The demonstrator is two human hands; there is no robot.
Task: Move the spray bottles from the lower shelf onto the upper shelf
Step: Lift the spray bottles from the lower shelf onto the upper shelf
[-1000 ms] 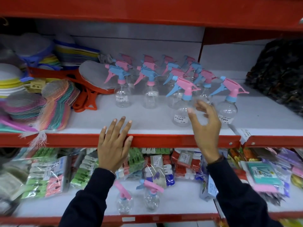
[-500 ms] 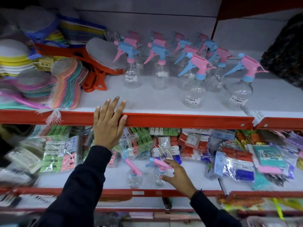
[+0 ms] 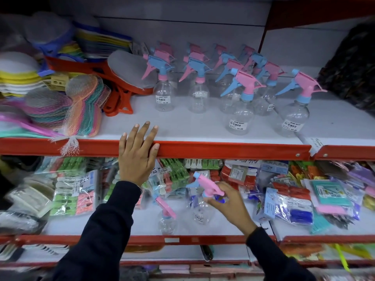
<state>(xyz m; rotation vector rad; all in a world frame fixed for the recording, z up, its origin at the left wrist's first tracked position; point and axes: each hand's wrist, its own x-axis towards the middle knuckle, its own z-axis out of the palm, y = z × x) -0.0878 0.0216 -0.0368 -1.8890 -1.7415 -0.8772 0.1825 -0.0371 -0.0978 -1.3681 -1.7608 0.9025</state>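
Two clear spray bottles stand on the lower shelf [image 3: 142, 224]. My right hand [image 3: 229, 203] grips the neck of the right spray bottle [image 3: 203, 211], which has a pink head and blue trigger. The left spray bottle [image 3: 166, 219], with a pink trigger, stands free beside it. My left hand [image 3: 138, 157] rests flat on the red front edge of the upper shelf [image 3: 223, 149], fingers spread. Several more spray bottles [image 3: 239, 112] with pink and blue heads stand in rows on the upper shelf.
Netted scrubbers [image 3: 81, 106] and an orange rack [image 3: 119, 92] fill the upper shelf's left side. A dark bag [image 3: 353, 67] sits at far right. Packets of clothes pegs [image 3: 174, 175] and other packaged goods [image 3: 294, 199] crowd the lower shelf behind and beside the two bottles.
My right hand dropped from the upper-shelf bottles to the lower shelf and closed on the right spray bottle. My left hand stayed on the shelf edge. The view tilted down.
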